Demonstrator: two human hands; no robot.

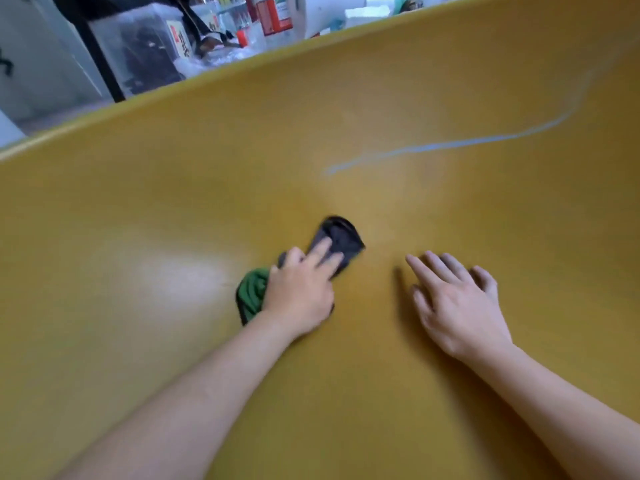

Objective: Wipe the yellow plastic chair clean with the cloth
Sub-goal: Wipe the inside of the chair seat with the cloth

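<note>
Yellow plastic chair (450, 323) wiping underway: left hand (299, 297) pressing cloth (337, 242) flat-fingered; right hand (457, 306) resting open alongside; pale streak (450, 144) remaining.

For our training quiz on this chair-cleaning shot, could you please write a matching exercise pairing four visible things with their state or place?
Things:
1. left hand
2. right hand
3. pale bluish streak
4. dark grey and green cloth

States or places:
A. runs across the yellow plastic chair beyond both hands
B. fingers spread, holding nothing, on the yellow surface
C. bunched under a hand
D. pressing down on fabric

Pairs: 1-D, 2-B, 3-A, 4-C
</note>
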